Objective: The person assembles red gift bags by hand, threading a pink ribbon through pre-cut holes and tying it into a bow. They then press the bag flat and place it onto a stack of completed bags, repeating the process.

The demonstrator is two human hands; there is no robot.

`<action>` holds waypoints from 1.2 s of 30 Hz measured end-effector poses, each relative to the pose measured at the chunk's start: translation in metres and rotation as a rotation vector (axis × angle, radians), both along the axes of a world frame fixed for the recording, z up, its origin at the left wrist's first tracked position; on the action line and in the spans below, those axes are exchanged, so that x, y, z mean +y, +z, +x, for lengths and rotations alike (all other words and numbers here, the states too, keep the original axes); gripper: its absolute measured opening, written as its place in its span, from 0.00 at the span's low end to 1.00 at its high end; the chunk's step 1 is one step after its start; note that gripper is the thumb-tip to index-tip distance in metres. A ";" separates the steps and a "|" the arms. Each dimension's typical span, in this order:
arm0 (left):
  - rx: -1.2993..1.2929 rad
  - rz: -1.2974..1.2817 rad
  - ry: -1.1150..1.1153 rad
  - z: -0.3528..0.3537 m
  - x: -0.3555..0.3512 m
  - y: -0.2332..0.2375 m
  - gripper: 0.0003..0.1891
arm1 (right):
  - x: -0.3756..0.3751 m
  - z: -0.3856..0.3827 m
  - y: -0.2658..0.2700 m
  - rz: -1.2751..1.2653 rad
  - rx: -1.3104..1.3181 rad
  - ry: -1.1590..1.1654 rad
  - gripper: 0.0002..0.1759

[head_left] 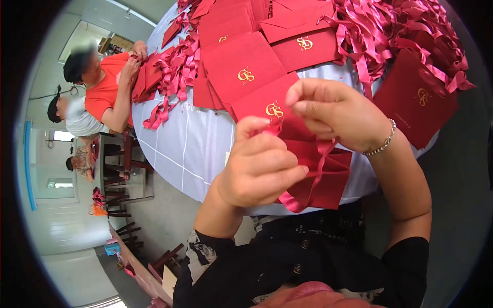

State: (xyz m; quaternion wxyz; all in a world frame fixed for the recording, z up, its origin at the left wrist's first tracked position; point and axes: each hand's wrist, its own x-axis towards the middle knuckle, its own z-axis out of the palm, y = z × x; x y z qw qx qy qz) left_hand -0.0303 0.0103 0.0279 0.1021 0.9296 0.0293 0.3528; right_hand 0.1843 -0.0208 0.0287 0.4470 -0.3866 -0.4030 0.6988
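My left hand (260, 167) has its fingers curled around a pinkish-red ribbon (294, 203), part of which shows by the thumb. Just above and to the right, my right hand (334, 107) is closed, thumb and forefinger pinched together, and a strand of the ribbon runs up under its palm. What lies between the pinched fingertips is too small to make out. Below both hands, a red paper bag (336, 172) with folded sides lies near the table's edge, partly hidden by them. Beyond it is a stack of red bags (244, 66) with gold lettering.
A round table (177, 149) has a pale, white-lined cloth. Ribbon heaps (364, 36) lie at the far right, near another red bag (413, 100). At the left, a person in an orange shirt (110, 84) handles red bags. Dark stools (136, 159) stand beyond.
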 end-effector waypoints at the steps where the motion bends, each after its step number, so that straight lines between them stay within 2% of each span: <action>1: -0.003 0.040 0.013 0.000 -0.003 -0.001 0.08 | 0.001 -0.004 0.005 -0.010 -0.073 0.030 0.07; 5: 0.007 0.122 0.041 0.001 -0.008 -0.003 0.08 | 0.005 -0.012 0.000 0.144 -0.411 0.011 0.21; 9: 0.009 0.113 -0.011 0.003 -0.007 -0.003 0.10 | 0.009 -0.011 -0.001 0.061 -0.441 0.091 0.16; 11: 0.035 0.100 -0.005 0.005 -0.006 -0.003 0.10 | 0.016 -0.012 -0.022 0.143 -0.284 0.221 0.14; 12: 0.061 0.089 0.006 0.006 -0.005 -0.003 0.10 | 0.015 -0.011 -0.024 0.229 -0.363 0.186 0.11; 14: 0.100 -0.043 -0.008 0.008 0.000 -0.003 0.10 | 0.013 -0.009 -0.021 0.282 -0.492 0.013 0.10; 15: 0.117 -0.126 -0.008 0.010 0.001 -0.002 0.10 | 0.018 -0.010 -0.034 0.517 -0.596 -0.193 0.10; 17: 0.144 -0.281 -0.055 0.011 0.007 -0.008 0.07 | 0.025 -0.005 -0.045 0.584 -0.737 -0.508 0.10; 18: 0.168 -0.359 -0.085 0.010 0.007 -0.009 0.06 | 0.034 0.004 -0.049 0.605 -0.703 -0.574 0.10; 20: 0.156 -0.415 -0.095 0.014 0.006 -0.008 0.03 | 0.041 0.016 -0.049 0.479 -0.577 -0.675 0.10; 23: 0.143 -0.482 -0.071 0.016 0.010 -0.013 0.01 | 0.045 0.014 -0.057 0.481 -0.638 -0.687 0.11; 25: 0.172 -0.563 0.000 0.015 0.008 -0.014 0.02 | 0.044 0.017 -0.057 0.479 -0.679 -0.657 0.12; 27: 0.138 -0.634 0.098 0.015 0.011 -0.021 0.03 | 0.045 0.018 -0.053 0.513 -0.549 -0.768 0.16; 28: 0.130 -0.680 0.160 0.014 0.012 -0.022 0.03 | 0.041 0.023 -0.049 0.533 -0.751 -0.861 0.19; 30: 0.009 -0.695 0.170 0.013 0.017 -0.026 0.04 | 0.026 0.025 -0.034 0.903 -0.961 -1.065 0.19; 32: -0.106 -0.662 0.218 0.013 0.017 -0.024 0.04 | -0.005 0.017 -0.023 0.765 -0.997 -0.907 0.21; 34: -0.249 -0.600 0.257 0.013 0.015 -0.024 0.04 | -0.040 0.002 -0.014 0.581 -0.920 -0.729 0.25; 35: -0.248 -0.614 0.252 0.011 0.012 -0.020 0.04 | -0.059 -0.003 -0.007 0.477 -0.938 -0.588 0.20; 36: -0.266 -0.620 0.237 0.012 0.012 -0.018 0.04 | -0.072 -0.003 -0.009 0.436 -0.859 -0.566 0.17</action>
